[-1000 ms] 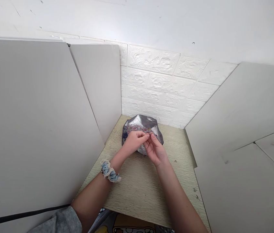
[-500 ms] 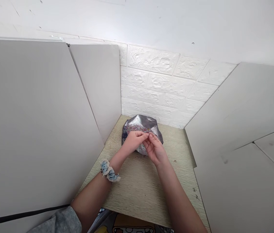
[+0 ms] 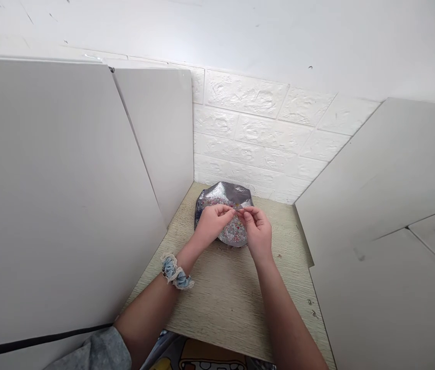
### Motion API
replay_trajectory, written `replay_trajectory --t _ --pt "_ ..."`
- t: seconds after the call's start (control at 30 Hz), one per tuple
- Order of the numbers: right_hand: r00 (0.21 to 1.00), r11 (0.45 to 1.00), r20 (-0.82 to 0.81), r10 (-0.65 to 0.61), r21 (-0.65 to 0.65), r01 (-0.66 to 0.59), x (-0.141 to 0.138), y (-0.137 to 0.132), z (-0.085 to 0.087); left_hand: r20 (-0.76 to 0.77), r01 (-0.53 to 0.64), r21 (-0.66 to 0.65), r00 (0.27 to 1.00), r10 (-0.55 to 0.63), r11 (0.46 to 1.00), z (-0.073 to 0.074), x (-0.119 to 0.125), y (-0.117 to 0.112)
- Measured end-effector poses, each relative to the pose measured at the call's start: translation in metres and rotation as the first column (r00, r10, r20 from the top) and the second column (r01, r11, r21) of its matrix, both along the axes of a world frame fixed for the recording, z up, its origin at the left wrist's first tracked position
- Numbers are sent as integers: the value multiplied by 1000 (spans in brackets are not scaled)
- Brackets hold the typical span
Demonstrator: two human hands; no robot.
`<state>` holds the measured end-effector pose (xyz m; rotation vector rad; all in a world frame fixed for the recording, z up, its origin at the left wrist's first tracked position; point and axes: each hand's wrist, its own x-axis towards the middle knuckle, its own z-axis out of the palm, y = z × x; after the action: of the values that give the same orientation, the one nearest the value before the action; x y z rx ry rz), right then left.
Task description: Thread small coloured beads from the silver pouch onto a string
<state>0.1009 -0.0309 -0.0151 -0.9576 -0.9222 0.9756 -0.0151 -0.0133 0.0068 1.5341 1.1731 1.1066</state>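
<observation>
Crumpled shiny silver bag [image 3: 225, 189] of small multicoloured beads [image 3: 233, 235] sat at pale wood-grain table's [image 3: 225, 303] far end. Left hand [image 3: 210, 224] and right hand [image 3: 259, 234] pinched above it, tips close; anything held too small to tell. White panels [image 3: 159, 139] bounded both sides; open room nearside.

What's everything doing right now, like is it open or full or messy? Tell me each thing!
Shiny silver bag: open, lying on the tabletop.
Little colorful bits: loose, heaped in the bag.
Left hand: fingertips pinched; anything held is too small to tell.
Right hand: fingertips pinched, close to the left hand's.
Scrunchie: worn around the left wrist.
Tabletop: a few specks scattered on it.
</observation>
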Motion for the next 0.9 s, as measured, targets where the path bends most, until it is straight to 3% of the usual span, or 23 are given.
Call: replay_trajectory --t 0.17,0.37,0.57,0.9 --pt "975 995 197 -100 44 93 2 -2 -1 -112 -51 64 992 58 997 1 0 -5" --pt "892 987 422 -160 99 129 1 -7 3 -293 -22 178 953 75 984 -1 0 -7" --pt "895 989 423 -143 105 108 -1 -7 3 -328 -9 192 942 72 981 -2 -1 -7" --pt "775 980 600 -199 147 138 1 -6 0 -345 -11 197 935 79 980 -3 -1 -8"
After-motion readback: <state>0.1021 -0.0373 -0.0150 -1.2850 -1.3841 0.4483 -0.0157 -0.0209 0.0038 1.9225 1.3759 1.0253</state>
